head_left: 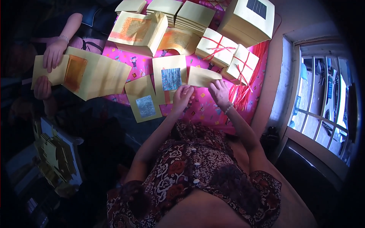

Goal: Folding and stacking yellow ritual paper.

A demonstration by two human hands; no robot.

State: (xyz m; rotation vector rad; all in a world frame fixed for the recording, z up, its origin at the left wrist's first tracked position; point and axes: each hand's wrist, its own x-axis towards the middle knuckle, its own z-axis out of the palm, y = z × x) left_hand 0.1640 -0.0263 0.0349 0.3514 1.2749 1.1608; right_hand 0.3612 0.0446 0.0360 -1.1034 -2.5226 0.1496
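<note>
A pale yellow joss paper sheet [204, 77], apparently folded, lies before me between my two hands. My left hand [182, 98] has its fingers pinched together at the paper's near left corner. My right hand [219, 92] is closed over the near right end, with fingers bent onto the paper. Just left of it lies a joss paper sheet with a shiny silver foil square [172, 78]. Partly under that, a second silver-foiled sheet [145, 105] rests at a slant over the table edge.
Stacks of yellow paper [195, 17] and red-tied bundles [218, 47] stand on the pink patterned tablecloth [203, 104]. A tall paper block [243, 22] is behind. At left, another person's hands [53, 55] hold folded paper beside an orange-foiled sheet [76, 74]. A barred window [323, 98] is at right.
</note>
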